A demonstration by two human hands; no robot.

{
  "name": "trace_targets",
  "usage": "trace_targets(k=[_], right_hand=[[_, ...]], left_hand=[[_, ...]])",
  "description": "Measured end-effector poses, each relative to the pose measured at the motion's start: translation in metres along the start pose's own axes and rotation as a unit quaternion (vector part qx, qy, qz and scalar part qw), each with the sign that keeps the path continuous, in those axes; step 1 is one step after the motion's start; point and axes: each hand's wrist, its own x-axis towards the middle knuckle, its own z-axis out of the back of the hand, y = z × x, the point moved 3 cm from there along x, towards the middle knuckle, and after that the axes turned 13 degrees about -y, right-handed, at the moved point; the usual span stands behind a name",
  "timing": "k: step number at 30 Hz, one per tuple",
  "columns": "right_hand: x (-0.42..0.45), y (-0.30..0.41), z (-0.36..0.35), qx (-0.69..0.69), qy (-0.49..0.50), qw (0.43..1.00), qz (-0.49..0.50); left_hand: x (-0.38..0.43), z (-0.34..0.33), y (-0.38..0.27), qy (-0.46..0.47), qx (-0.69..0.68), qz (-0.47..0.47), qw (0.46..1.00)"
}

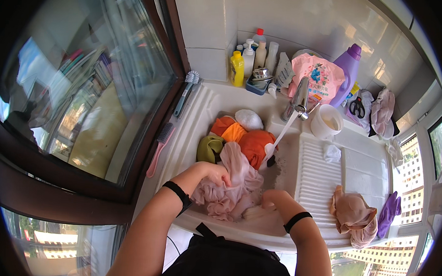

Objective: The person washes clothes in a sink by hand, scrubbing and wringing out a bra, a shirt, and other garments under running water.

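Observation:
My left hand (pixel 216 174) has its fingers curled into a wet, pale pink cloth (pixel 236 166), bunched up in the basin of a white laundry sink (pixel 208 96). Lower right in the basin, my right hand (pixel 274 198) points down beside a cream-coloured piece of fabric (pixel 262 213); its fingertips are hidden. Water runs from a chrome faucet (pixel 299 99) onto an orange-red garment (pixel 256 145). Around it lie an olive-green cloth (pixel 209 148) and a white rounded bundle (pixel 249 119). Suds float at the basin's right side.
A ribbed washboard (pixel 319 179) adjoins the basin, with a beige garment (pixel 354 210) and a purple cloth (pixel 389 214) beyond. Behind stand a white tub (pixel 327 122), a pink detergent bag (pixel 316 75) and a purple bottle (pixel 347 73). Brushes (pixel 161 148) lie left, by a brown-framed window (pixel 136 164).

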Motion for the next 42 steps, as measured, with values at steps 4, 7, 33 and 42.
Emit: trace_targets(k=[4, 7, 33, 42], right_hand=[[-0.005, 0.006, 0.013, -0.011, -0.026, 0.999, 0.015], [0.009, 0.004, 0.025, 0.02, -0.213, 0.973, 0.082], [-0.157, 0.078, 0.313, 0.556, -0.654, 0.49, 0.152], [-0.231, 0.091, 0.349, 0.434, -0.671, 0.584, 0.141]], left_hand=[[-0.002, 0.006, -0.009, -0.05, 0.064, 0.098, 0.992], [-0.02, 0.028, -0.028, -0.26, 0.069, 0.211, 0.94], [-0.187, 0.123, -0.209, -0.506, -0.331, -0.079, 0.793], [-0.215, 0.118, -0.225, -0.596, -0.22, -0.162, 0.755]])
